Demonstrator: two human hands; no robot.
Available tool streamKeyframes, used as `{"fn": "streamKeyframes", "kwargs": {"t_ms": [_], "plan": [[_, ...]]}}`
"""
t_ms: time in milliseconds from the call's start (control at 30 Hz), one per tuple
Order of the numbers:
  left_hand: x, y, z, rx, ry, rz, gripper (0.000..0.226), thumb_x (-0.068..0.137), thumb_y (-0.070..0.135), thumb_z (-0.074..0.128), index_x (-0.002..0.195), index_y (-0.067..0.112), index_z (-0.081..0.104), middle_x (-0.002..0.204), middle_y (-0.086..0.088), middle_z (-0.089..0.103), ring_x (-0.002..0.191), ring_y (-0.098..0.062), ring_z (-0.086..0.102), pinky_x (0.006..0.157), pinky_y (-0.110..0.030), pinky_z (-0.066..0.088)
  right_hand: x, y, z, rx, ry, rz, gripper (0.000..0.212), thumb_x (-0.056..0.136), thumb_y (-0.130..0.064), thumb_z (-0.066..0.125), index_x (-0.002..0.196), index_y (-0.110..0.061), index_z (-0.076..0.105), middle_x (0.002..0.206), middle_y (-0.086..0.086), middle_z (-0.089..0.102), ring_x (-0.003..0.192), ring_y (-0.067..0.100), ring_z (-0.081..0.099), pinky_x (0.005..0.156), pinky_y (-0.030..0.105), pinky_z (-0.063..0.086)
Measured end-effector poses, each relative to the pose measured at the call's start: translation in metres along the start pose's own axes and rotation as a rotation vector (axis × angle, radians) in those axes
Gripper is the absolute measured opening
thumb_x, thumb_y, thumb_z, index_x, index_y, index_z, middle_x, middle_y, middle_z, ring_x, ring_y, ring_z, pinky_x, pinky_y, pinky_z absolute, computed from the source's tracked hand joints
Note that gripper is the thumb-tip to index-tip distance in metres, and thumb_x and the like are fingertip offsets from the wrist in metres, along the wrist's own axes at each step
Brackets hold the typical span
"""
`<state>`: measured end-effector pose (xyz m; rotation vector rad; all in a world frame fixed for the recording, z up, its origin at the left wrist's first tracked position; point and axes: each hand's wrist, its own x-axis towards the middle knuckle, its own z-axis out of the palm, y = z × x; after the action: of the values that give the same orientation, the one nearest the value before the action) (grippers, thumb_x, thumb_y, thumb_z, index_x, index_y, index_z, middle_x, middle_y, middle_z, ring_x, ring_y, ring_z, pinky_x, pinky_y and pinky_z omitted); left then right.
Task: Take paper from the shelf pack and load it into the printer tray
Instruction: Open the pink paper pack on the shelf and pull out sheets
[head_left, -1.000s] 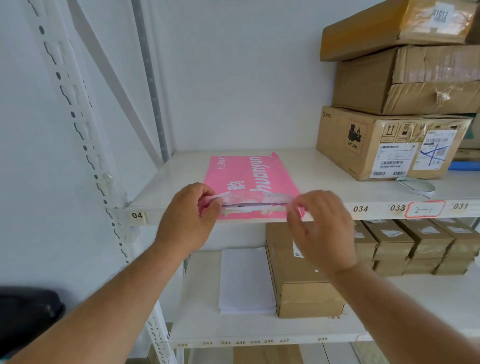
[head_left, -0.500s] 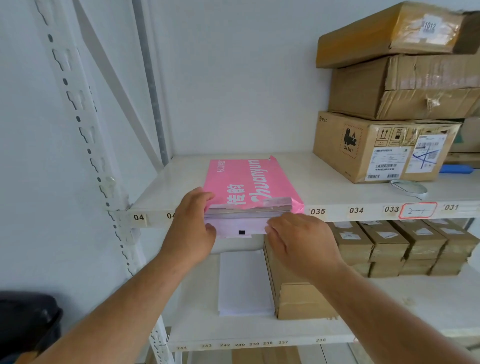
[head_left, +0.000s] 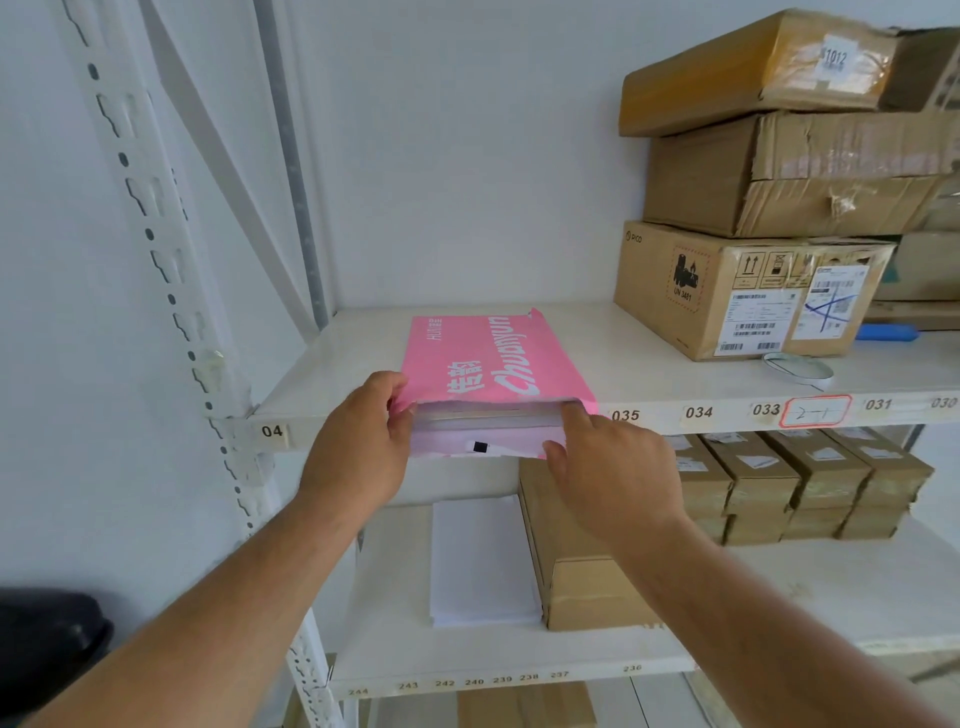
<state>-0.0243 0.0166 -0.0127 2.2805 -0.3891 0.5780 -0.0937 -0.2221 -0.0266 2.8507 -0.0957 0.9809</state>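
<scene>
A pink paper pack (head_left: 493, 358) lies flat on the white shelf (head_left: 649, 379), its open end at the front edge. White sheets (head_left: 488, 422) show in the opening, and a flap with a small black mark hangs down below it. My left hand (head_left: 358, 447) grips the pack's left front corner, thumb on top. My right hand (head_left: 613, 467) pinches the sheets at the right of the opening, index finger on the stack's top edge. No printer is in view.
Three brown cartons (head_left: 748, 291) are stacked at the shelf's right, with a tape roll (head_left: 797, 370) in front. On the lower shelf lie a loose white paper stack (head_left: 480, 561), a brown box (head_left: 576, 561) and several small boxes (head_left: 800, 483). A slotted upright (head_left: 171, 291) stands left.
The pack's front flap has been folded down and the white sheets exposed. My right hand moved left and lower onto the sheets; my left hand shifted onto the left corner.
</scene>
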Motion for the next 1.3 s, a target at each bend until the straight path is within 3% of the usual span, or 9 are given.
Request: {"fn": "streamKeyframes", "kwargs": {"t_ms": [100, 167, 300, 433, 533, 700, 800, 967, 1300], "plan": [[0.001, 0.001, -0.003, 0.04, -0.032, 0.009, 0.034, 0.102, 0.02, 0.054, 0.135, 0.022, 0.055, 0.128, 0.0, 0.068, 0.117, -0.023, 0.065, 0.1, -0.045, 0.054, -0.003, -0.001, -0.007, 0.017, -0.055, 0.043, 0.042, 0.102, -0.047, 0.052, 0.127, -0.014, 0.053, 0.089, 0.001, 0.075, 0.079, 0.027, 0.075, 0.057, 0.031, 0.04], [0.002, 0.005, -0.004, 0.129, -0.044, 0.048, 0.041, 0.1, 0.016, 0.055, 0.141, 0.019, 0.053, 0.136, -0.004, 0.065, 0.123, -0.028, 0.062, 0.102, -0.044, 0.052, -0.006, -0.003, -0.011, 0.05, -0.06, 0.086, 0.046, 0.101, -0.047, 0.054, 0.132, -0.013, 0.05, 0.09, 0.002, 0.075, 0.079, 0.027, 0.075, 0.057, 0.032, 0.04], [0.009, 0.031, -0.006, 0.35, -0.072, 0.286, 0.049, 0.093, 0.021, 0.067, 0.14, 0.015, 0.053, 0.14, -0.007, 0.062, 0.124, -0.033, 0.058, 0.101, -0.043, 0.049, -0.008, -0.022, -0.012, 0.211, 0.102, 0.008, 0.026, 0.085, -0.027, 0.074, 0.106, -0.012, 0.071, 0.081, 0.004, 0.075, 0.072, 0.029, 0.071, 0.054, 0.03, 0.044], [0.034, 0.053, 0.0, 0.366, -0.303, 0.343, 0.052, 0.09, 0.038, 0.07, 0.138, 0.024, 0.056, 0.137, -0.001, 0.065, 0.12, -0.027, 0.063, 0.1, -0.042, 0.054, 0.004, -0.05, -0.014, 0.478, 0.013, -0.026, 0.029, 0.09, -0.024, 0.061, 0.116, -0.025, 0.072, 0.111, -0.003, 0.078, 0.103, 0.023, 0.07, 0.087, 0.039, 0.057], [0.044, 0.056, 0.001, 0.385, -0.474, 0.297, 0.047, 0.089, 0.036, 0.073, 0.134, 0.025, 0.062, 0.133, 0.002, 0.065, 0.117, -0.023, 0.064, 0.101, -0.04, 0.053, 0.004, -0.056, -0.006, 0.469, -0.058, -0.036, 0.03, 0.091, -0.03, 0.05, 0.107, -0.027, 0.075, 0.097, -0.002, 0.08, 0.087, 0.025, 0.073, 0.081, 0.041, 0.056], [0.047, 0.05, 0.002, 0.407, -0.472, 0.283, 0.039, 0.095, 0.027, 0.065, 0.134, 0.027, 0.065, 0.137, 0.004, 0.065, 0.119, -0.021, 0.064, 0.103, -0.037, 0.051, -0.009, -0.056, 0.001, 0.335, -0.03, -0.196, 0.021, 0.085, -0.021, 0.059, 0.069, -0.02, 0.073, 0.056, 0.001, 0.067, 0.051, 0.027, 0.058, 0.061, 0.032, 0.045], [0.046, 0.051, 0.005, 0.446, -0.438, 0.322, 0.035, 0.095, 0.033, 0.065, 0.129, 0.027, 0.069, 0.129, 0.002, 0.069, 0.109, -0.024, 0.067, 0.096, -0.04, 0.056, -0.01, -0.048, -0.001, 0.509, -0.071, -0.078, 0.025, 0.093, -0.025, 0.053, 0.091, -0.018, 0.077, 0.08, 0.002, 0.075, 0.075, 0.024, 0.065, 0.064, 0.037, 0.054], [0.047, 0.05, 0.006, 0.457, -0.384, 0.348, 0.03, 0.093, 0.037, 0.066, 0.122, 0.032, 0.071, 0.121, 0.004, 0.071, 0.103, -0.024, 0.068, 0.09, -0.038, 0.056, -0.005, -0.038, -0.009, 0.612, -0.159, 0.2, 0.037, 0.101, -0.033, 0.056, 0.131, -0.016, 0.068, 0.127, 0.004, 0.071, 0.115, 0.023, 0.064, 0.094, 0.034, 0.053], [0.049, 0.047, 0.007, 0.444, -0.388, 0.32, 0.034, 0.093, 0.038, 0.068, 0.126, 0.03, 0.071, 0.124, 0.003, 0.072, 0.107, -0.025, 0.067, 0.093, -0.036, 0.054, -0.016, -0.041, -0.017, 0.94, -0.157, 0.619, 0.052, 0.095, -0.036, 0.063, 0.138, -0.018, 0.039, 0.13, 0.002, 0.065, 0.122, 0.018, 0.065, 0.094, 0.041, 0.057]]}}
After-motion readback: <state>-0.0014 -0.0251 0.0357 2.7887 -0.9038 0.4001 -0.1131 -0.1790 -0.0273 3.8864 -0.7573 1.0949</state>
